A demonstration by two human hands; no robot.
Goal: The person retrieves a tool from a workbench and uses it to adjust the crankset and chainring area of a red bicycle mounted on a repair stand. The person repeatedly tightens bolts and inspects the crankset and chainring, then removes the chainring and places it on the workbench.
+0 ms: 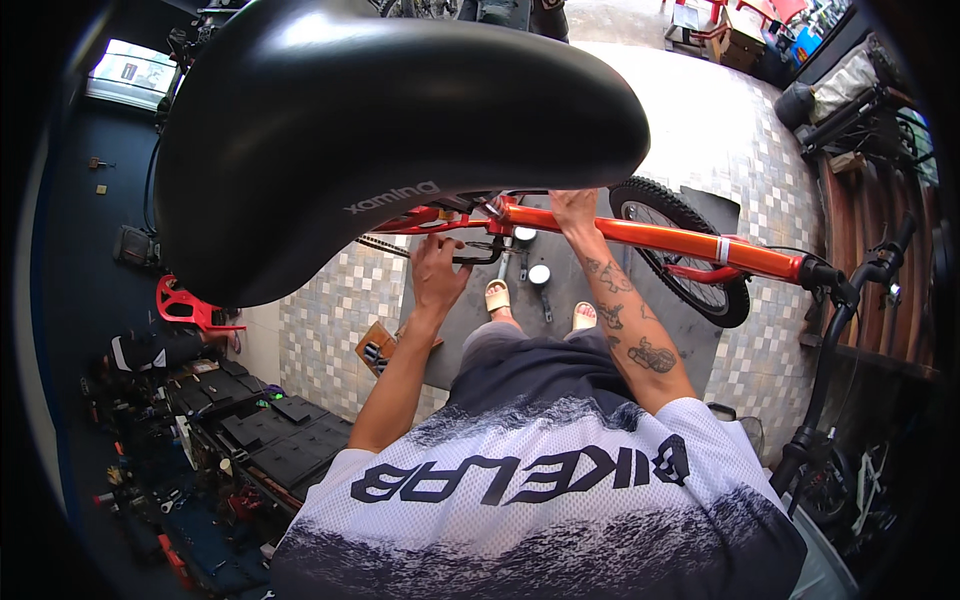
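Observation:
A large black saddle fills the upper part of the view and hides much of the bicycle under it. To the right of the saddle runs the orange-red frame tube. My right hand is closed on this tube, its fingertips hidden behind it. My left hand is lower and further left, by the chain. Its fingers are bent around the end of the black crank arm; the exact contact is hard to see. Beyond my right forearm is the knobby front wheel.
The black handlebar reaches down the right side. Two white-topped round objects stand on the dark mat by my feet. A small wooden tool box is beside my left forearm. A tool-covered bench and red plastic chair lie left.

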